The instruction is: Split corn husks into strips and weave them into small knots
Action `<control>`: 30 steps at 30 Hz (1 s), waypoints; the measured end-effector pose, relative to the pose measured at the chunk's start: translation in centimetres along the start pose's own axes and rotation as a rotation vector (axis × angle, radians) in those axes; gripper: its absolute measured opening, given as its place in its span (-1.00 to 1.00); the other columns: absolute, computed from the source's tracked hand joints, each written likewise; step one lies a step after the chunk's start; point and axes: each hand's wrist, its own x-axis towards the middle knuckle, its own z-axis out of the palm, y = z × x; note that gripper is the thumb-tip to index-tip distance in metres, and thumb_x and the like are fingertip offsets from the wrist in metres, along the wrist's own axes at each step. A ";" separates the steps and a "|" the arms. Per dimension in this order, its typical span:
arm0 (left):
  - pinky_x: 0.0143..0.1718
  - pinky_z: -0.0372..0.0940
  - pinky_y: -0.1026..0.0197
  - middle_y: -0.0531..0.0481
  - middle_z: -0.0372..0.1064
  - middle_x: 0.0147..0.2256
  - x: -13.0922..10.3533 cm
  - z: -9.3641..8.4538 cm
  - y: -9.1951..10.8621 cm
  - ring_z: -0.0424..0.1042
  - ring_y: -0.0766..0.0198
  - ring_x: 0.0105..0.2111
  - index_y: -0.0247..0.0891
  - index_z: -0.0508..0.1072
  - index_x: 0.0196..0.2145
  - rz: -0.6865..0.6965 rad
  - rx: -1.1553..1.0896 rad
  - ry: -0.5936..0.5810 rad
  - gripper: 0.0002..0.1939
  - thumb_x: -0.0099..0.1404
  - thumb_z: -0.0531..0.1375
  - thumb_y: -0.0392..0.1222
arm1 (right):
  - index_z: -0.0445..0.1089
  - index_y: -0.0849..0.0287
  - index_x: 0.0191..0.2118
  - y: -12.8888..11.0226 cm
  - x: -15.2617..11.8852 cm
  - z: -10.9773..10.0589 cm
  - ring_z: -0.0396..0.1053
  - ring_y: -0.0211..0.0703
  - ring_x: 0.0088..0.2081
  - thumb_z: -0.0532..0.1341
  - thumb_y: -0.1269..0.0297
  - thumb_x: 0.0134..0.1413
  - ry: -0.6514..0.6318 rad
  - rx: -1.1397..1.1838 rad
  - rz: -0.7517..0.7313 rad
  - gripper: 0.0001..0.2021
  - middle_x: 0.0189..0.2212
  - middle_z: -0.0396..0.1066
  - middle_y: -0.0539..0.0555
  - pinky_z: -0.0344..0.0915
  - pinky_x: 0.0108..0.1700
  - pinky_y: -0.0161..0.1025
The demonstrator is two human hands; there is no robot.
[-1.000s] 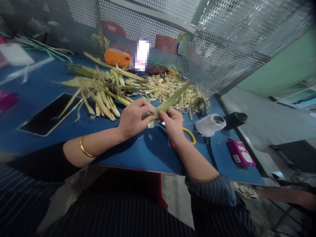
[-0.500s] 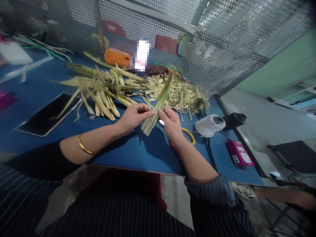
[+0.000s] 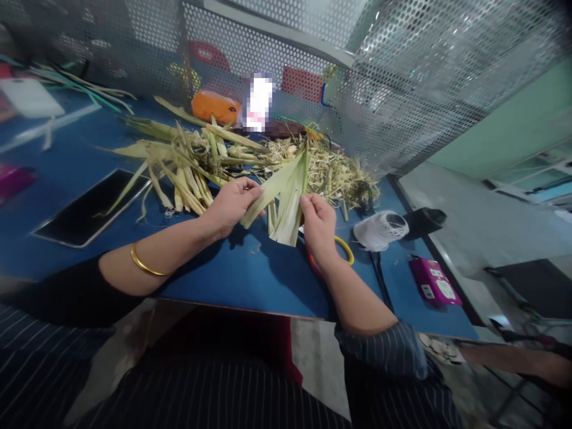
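Note:
A pale green dried leaf (image 3: 290, 193), split into strips at its lower end, spreads between my hands above the blue table (image 3: 250, 286). My left hand (image 3: 235, 205) pinches the strip on the left. On the leaf's right edge, my right hand (image 3: 318, 223) is closed with thumb and fingers together. Behind my left hand lies a bundle of husks and stalks (image 3: 187, 173). A heap of shredded plant scraps (image 3: 335, 170) is behind my right hand. Scissors with red and yellow handles (image 3: 345, 250) lie partly hidden under my right hand.
A dark flat tablet-like object (image 3: 93, 208) lies left. On the right are a white roll (image 3: 379, 231), a black roll (image 3: 424, 220) and a magenta packet (image 3: 434, 281). An orange packet (image 3: 214, 107) stands by the perforated metal screen (image 3: 290, 53). Another person's leg (image 3: 513, 362) shows lower right.
The leaf has opened out into separate strips between my hands. My left hand has moved slightly left and my right hand slightly right, so they are farther apart.

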 end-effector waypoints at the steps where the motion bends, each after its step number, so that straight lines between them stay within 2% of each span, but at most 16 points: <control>1: -0.65 0.14 0.37 0.02 0.38 -0.49 0.0 0.0 0.0 0.29 0.42 -0.65 -0.27 0.28 -0.37 0.002 0.017 0.012 -0.90 0.28 0.16 -0.25 | 0.18 0.13 -0.55 0.0 0.0 0.0 0.06 -0.29 -0.52 0.10 0.10 0.17 0.005 -0.025 -0.012 -0.67 -0.62 0.10 -0.09 0.02 -0.46 -0.32; 5: -0.70 -0.14 0.39 0.09 0.29 -0.56 0.2 -0.3 0.2 0.00 0.54 -0.74 -0.27 0.28 -0.40 -0.023 0.024 0.004 -0.87 0.29 0.15 -0.23 | 0.17 0.14 -0.55 -0.3 -0.1 -0.1 0.04 -0.31 -0.52 0.10 0.14 0.17 0.015 -0.078 -0.029 -0.69 -0.62 0.07 -0.10 0.00 -0.45 -0.32; 9: -0.69 -0.30 0.33 0.17 -0.02 -0.68 0.0 -1.1 0.7 -0.15 0.52 -0.74 -0.27 0.38 -0.46 0.000 0.124 -0.164 -0.70 0.23 0.22 0.03 | 0.16 0.15 -0.57 -0.6 0.1 -0.2 0.04 -0.32 -0.51 0.10 0.22 0.13 0.056 -0.119 -0.049 -0.72 -0.62 0.07 -0.10 0.00 -0.43 -0.32; 12: -0.68 -0.32 0.30 0.20 -0.16 -0.71 0.3 -1.7 1.1 -0.21 0.50 -0.73 -0.29 0.44 -0.52 -0.030 0.168 -0.258 -0.68 0.19 0.25 0.03 | 0.16 0.14 -0.58 -0.4 0.4 -0.4 0.04 -0.31 -0.52 0.11 0.22 0.12 0.088 -0.085 -0.014 -0.72 -0.63 0.06 -0.10 -0.01 -0.45 -0.31; 14: -0.69 -0.26 0.31 0.18 -0.13 -0.70 0.7 -1.9 1.2 -0.16 0.49 -0.73 -0.28 0.42 -0.54 -0.007 0.050 -0.193 -0.66 0.22 0.21 0.03 | 0.15 0.14 -0.59 -0.3 0.6 -0.5 0.03 -0.31 -0.53 0.11 0.22 0.12 0.115 -0.051 0.022 -0.71 -0.63 0.05 -0.10 -0.02 -0.46 -0.31; 16: -0.69 -0.20 0.32 0.15 0.00 -0.66 1.1 -1.9 1.1 -0.08 0.49 -0.72 -0.27 0.39 -0.53 0.064 -0.073 -0.055 -0.66 0.21 0.21 0.05 | 0.15 0.14 -0.59 -0.3 0.6 -0.5 0.03 -0.31 -0.54 0.11 0.22 0.12 0.128 -0.040 0.022 -0.71 -0.64 0.06 -0.10 -0.02 -0.47 -0.31; 18: -0.70 -0.20 0.32 0.12 0.12 -0.61 1.2 -1.6 0.8 -0.04 0.51 -0.71 -0.28 0.39 -0.50 0.119 -0.114 0.060 -0.67 0.15 0.27 0.05 | 0.16 0.14 -0.58 -0.5 0.3 -0.3 0.05 -0.31 -0.53 0.10 0.23 0.14 0.109 -0.064 -0.027 -0.71 -0.63 0.08 -0.10 0.00 -0.45 -0.32; 20: -0.70 -0.27 0.30 0.14 0.15 -0.60 0.8 -1.0 0.4 -0.10 0.53 -0.71 -0.28 0.40 -0.46 0.110 -0.084 0.088 -0.66 0.04 0.36 0.05 | 0.16 0.14 -0.57 -0.9 -0.2 0.0 0.06 -0.31 -0.53 0.09 0.23 0.16 0.056 -0.119 -0.109 -0.72 -0.63 0.09 -0.10 0.02 -0.44 -0.31; 22: -0.68 -0.25 0.30 0.18 0.09 -0.65 0.0 -0.1 0.0 -0.12 0.52 -0.71 -0.28 0.40 -0.47 0.077 -0.035 0.030 -0.64 -0.04 0.41 0.03 | 0.16 0.14 -0.55 -1.2 -0.8 0.3 0.07 -0.31 -0.53 0.08 0.23 0.18 -0.005 -0.196 -0.203 -0.71 -0.63 0.09 -0.10 0.02 -0.43 -0.31; 27: -0.61 -0.08 0.28 0.13 0.24 -0.60 -1.3 1.4 -0.9 0.04 0.46 -0.63 -0.29 0.44 -0.49 0.095 -0.014 -0.073 -0.66 -0.12 0.45 -0.05 | 0.17 0.13 -0.51 -1.5 -1.8 0.8 0.11 -0.29 -0.51 0.08 0.27 0.20 -0.081 -0.449 -0.442 -0.76 -0.57 0.16 -0.06 0.00 -0.42 -0.30; 30: -0.62 -0.11 0.28 0.17 0.11 -0.67 -1.2 1.4 -1.2 0.00 0.47 -0.65 -0.28 0.32 -0.60 0.063 -0.063 -0.072 -0.64 -0.10 0.43 -0.08 | 0.19 0.13 -0.49 -1.6 -2.0 0.8 0.14 -0.27 -0.49 0.07 0.29 0.21 -0.115 -0.574 -0.530 -0.78 -0.53 0.23 -0.02 -0.01 -0.42 -0.29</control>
